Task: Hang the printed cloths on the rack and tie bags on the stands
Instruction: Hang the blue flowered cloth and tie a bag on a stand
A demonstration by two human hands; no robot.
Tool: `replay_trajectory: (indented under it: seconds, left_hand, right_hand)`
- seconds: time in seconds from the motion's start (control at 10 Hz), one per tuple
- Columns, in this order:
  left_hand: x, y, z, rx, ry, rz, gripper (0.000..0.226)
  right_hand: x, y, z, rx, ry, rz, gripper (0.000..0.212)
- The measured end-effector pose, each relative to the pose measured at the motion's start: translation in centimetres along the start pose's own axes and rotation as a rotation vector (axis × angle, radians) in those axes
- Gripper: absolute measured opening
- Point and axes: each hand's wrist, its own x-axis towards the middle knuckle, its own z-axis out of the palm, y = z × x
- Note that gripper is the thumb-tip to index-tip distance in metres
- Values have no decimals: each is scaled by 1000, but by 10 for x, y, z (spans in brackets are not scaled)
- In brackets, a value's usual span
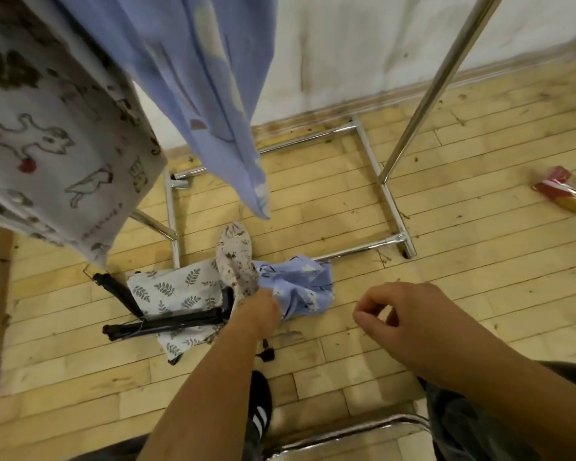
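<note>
The left hand (261, 307) reaches down to a heap of cloths on the wooden floor (446, 261). It is closed around a cream cloth (236, 257) with small dark flowers, and that cloth stands up in a point above the hand. The fingertips are hidden in the folds, so the grip is hard to see fully.

The right hand (409, 314) hangs in the air well off to the side of the heap. Its fingers are loosely bent and it holds nothing.

A crumpled blue cloth (300, 284) lies just beside the left hand. A leaf cloth (177, 291) lies on the other side, partly under a folded black stand (167, 322).

The rack (373, 161) has its shiny frame on the floor and one pole going up out of the picture. A big blue sheet (213, 78) and a grey cat cloth (47, 128) hang down at the top left, both cut off by the edge, so the bar they hang on cannot be seen.

A red and yellow packet (566, 191) by the right edge is too blurry to tell what it is. A black shoe (260, 410) peeks out between the arms
</note>
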Motion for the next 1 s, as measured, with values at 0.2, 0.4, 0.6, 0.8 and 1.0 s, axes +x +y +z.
replay_trajectory:
  seconds: [0.2,0.4,0.6,0.8,1.0]
  left_hand:
    - [2,-1,12,213,-117,150,40]
    - [6,2,8,240,-102,99,49]
    - [12,-3,10,107,-73,24,22]
    - [-19,29,-36,-272,247,46,32]
    - [-62,66,-83,-416,158,36,14]
  right_hand:
    - [2,1,4,-19,0,-1,10]
    - [5,-1,4,-36,-37,18,9]
    - [4,-1,3,-52,-29,42,10]
    - [2,3,2,-103,-41,57,12]
    - [2,3,4,-146,-97,53,25]
